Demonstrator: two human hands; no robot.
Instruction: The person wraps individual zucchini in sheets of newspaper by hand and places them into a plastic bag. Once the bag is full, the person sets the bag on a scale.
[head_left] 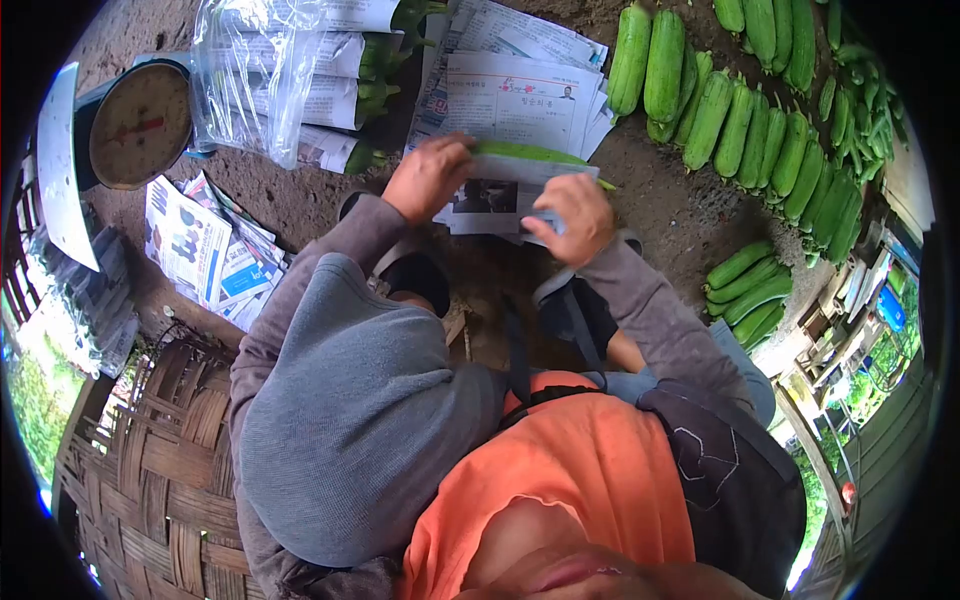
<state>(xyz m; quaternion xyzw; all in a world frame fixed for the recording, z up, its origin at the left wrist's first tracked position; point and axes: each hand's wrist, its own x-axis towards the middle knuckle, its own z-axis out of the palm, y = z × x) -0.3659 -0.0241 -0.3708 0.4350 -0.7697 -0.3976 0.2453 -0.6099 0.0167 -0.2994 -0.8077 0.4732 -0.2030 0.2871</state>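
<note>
A long green luffa gourd lies across a sheet of newspaper, the paper's near part folded up along it. My left hand is closed at the left end of the gourd, fingers curled over the paper. On the right, my right hand has bent fingers and a thumb held out to the side, with the paper's edge between them. Beneath and beyond is a stack of newspaper sheets. Several gourds wrapped in newspaper lie at upper left, partly under a clear plastic bag.
Rows of unwrapped gourds cover the ground at upper right, with a smaller group nearer. A dial scale stands at far left. More newspapers lie left of my knees. A woven bamboo panel is at lower left.
</note>
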